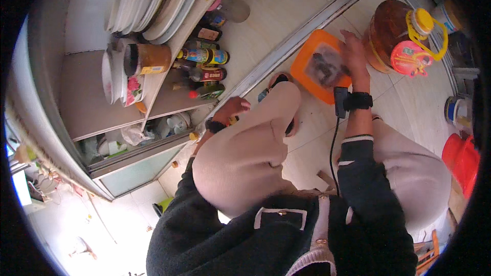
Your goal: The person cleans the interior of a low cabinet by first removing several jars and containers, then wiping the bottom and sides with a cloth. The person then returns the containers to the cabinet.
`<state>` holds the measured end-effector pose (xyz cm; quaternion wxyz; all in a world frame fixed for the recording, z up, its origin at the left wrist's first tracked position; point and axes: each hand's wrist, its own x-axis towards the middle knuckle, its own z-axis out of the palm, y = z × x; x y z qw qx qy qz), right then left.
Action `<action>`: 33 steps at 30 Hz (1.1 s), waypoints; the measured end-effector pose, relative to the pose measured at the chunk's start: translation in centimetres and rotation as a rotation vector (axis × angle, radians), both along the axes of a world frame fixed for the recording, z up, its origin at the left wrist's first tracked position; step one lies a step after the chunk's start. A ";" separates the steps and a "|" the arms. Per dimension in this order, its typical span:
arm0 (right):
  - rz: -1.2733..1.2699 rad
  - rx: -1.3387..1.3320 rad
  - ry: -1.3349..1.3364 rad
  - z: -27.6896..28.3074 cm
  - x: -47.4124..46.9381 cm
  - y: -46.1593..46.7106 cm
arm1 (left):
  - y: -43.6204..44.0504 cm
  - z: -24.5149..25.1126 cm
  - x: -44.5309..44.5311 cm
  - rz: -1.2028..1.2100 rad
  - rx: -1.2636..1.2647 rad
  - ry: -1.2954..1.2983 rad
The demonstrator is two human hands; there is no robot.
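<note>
My right hand [353, 51] is at the right side of an orange-rimmed plastic container [301, 67] with a translucent middle, standing on the tiled floor; dark contents show blurrily through it. Whether the fingers grip the rim is unclear. Just right of that hand stands a large brown jug [383, 34] with a yellow cap and handle and a pink label. My left hand [232, 110] is beside my knee, near the cabinet's lower edge, its fingers curled and partly hidden; a small yellow-labelled item [233, 120] lies close under it. Black bands are on both wrists.
At the left an open cabinet holds stacked plates [149, 4], a brown-filled jar [149, 59], flowered bowls [134, 88] and several bottles [207, 55]. A metal door track [268, 63] crosses the floor. A red plastic object [460, 161] and a jar [458, 110] are at the right.
</note>
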<state>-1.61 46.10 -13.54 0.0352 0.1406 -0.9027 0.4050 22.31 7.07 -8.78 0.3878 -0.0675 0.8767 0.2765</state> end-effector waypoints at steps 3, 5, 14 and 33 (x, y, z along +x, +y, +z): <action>-0.013 -0.022 -0.044 4.1 0.0 -1.2 | 0.4 3.9 -1.1 0.127 -0.078 0.213; 0.001 -0.038 -0.101 6.2 0.2 -1.4 | 0.8 6.1 -0.9 0.229 -0.142 0.383; 0.163 -0.149 -0.231 7.1 -0.6 0.9 | 3.3 8.0 8.5 0.075 -0.181 0.438; 0.196 -0.200 -0.252 9.5 4.6 -2.2 | -3.4 5.5 -19.8 1.062 0.447 0.006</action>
